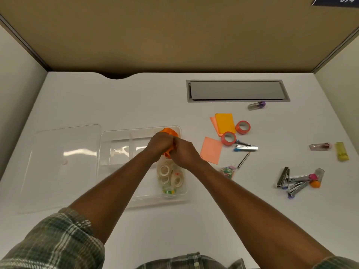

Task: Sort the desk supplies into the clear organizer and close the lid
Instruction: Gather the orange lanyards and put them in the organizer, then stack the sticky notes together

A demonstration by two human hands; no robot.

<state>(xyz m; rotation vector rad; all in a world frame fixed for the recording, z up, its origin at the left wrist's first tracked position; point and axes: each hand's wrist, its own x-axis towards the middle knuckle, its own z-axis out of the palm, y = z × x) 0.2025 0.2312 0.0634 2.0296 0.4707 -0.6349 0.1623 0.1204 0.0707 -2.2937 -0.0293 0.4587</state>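
Orange tape rolls (168, 133) sit in both hands over the organizer (116, 138), at its 1 o'clock corner compartment. Left hand (159, 143) and right hand (183, 152) touch, fingers curled tight on the rolls. Best move, I judge: lower them flat into that far cell — keep clear of the white tapes (171, 175) filling the near cell. Lid (64, 162) lies off at 9 o'clock, so closing is not yet due. Two more orange rolls (228, 138), notes (225, 123) and staplers (291, 181) remain scattered from 2 to 4 o'clock — well apart from the organizer. White tabletop (136, 98), tan partition behind, grey hatch at 1 o'clock.
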